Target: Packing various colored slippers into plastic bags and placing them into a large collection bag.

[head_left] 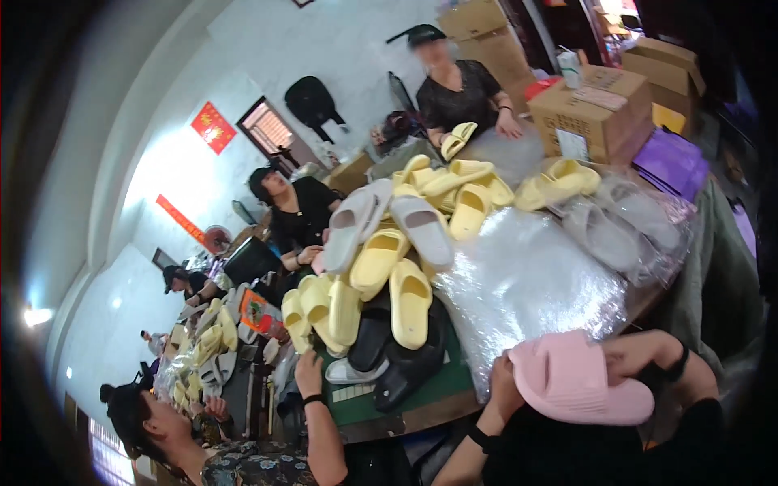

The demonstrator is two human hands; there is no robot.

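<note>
The pink slipper is low in the picture, close to the person's body and just past the near edge of the table. It is soft pink, thick and puffy, with a wide band across the top and a rounded end. It lies almost flat, with its long side going from left to right.

The left hand holds the slipper's left end. Its fingers are curled around that end, so most of them are hidden behind the pink. The right hand is on the slipper's upper right side. Its fingers are bent over the edge and touch the band. Both wrists have dark bands on them.

Just behind the slipper lies a big heap of clear plastic bags, shiny and crinkled. To the left of the bags is a pile of yellow slippers, with some white slippers and black slippers mixed in.

Another person's hand reaches up to the yellow pile from the lower left. More people sit along the left side of the table. One person stands at the far end, next to brown cardboard boxes.
</note>
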